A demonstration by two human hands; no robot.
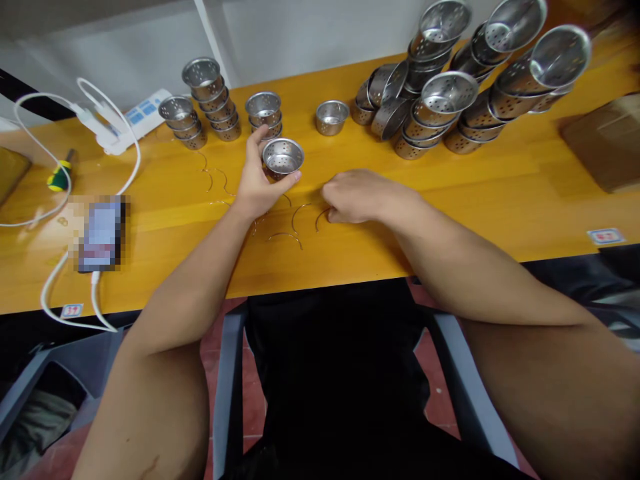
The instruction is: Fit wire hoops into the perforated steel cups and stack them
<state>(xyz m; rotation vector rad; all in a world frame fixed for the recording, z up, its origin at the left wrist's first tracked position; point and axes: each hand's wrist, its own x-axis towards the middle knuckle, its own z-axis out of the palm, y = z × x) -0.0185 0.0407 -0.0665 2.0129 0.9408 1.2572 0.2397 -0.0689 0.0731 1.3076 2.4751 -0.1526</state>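
My left hand (257, 183) curves around a small perforated metal cup (283, 159), thumb along its near side and index finger stretched out behind it. The cup is upright, with its mouth facing up. To the right, my right hand (357, 195) is closed, knuckles up, low over the table. A thin curved wire (321, 219) reaches out from under its fingertips, which are mostly hidden. Between and left of my hands, several similar wires (285, 235) lie scattered on the wood.
Beyond my hands are a short cup stack (264, 110) and a single cup (332, 117). Taller stacks (445, 100) rise at the right, near a cardboard box (607, 143). At left are a phone (103, 233) on a white cable, a power strip (145, 117) and a screwdriver (61, 175).
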